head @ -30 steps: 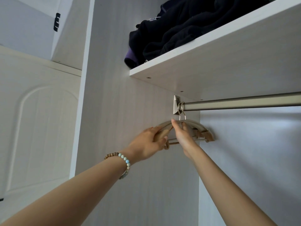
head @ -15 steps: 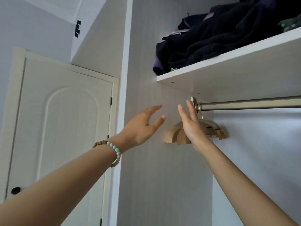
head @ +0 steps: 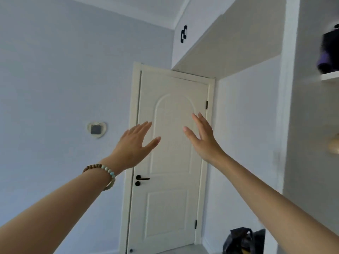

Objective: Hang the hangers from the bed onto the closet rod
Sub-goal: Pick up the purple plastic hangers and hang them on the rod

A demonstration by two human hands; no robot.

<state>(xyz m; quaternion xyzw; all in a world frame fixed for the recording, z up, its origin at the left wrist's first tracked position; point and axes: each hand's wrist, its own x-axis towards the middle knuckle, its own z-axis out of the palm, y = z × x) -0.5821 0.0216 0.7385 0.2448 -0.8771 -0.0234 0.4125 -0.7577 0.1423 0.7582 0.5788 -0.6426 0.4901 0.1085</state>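
My left hand [head: 134, 143] and my right hand [head: 203, 138] are both raised in front of a white door, fingers spread, holding nothing. A beaded bracelet [head: 104, 174] sits on my left wrist. Only the rounded end of a wooden hanger [head: 334, 146] shows at the far right edge, inside the closet. The closet rod and the bed are out of view.
The white door [head: 172, 162] with a dark handle [head: 142, 179] is shut straight ahead. The closet's white side panel [head: 288, 107] stands at the right, with a shelf [head: 330, 76] carrying dark clothes. A dark bag [head: 242, 241] lies on the floor by the closet.
Both hands let go of the wooden hangers on the rod and pulled back with fingers spread. The view swung left, from the closet interior to the door.
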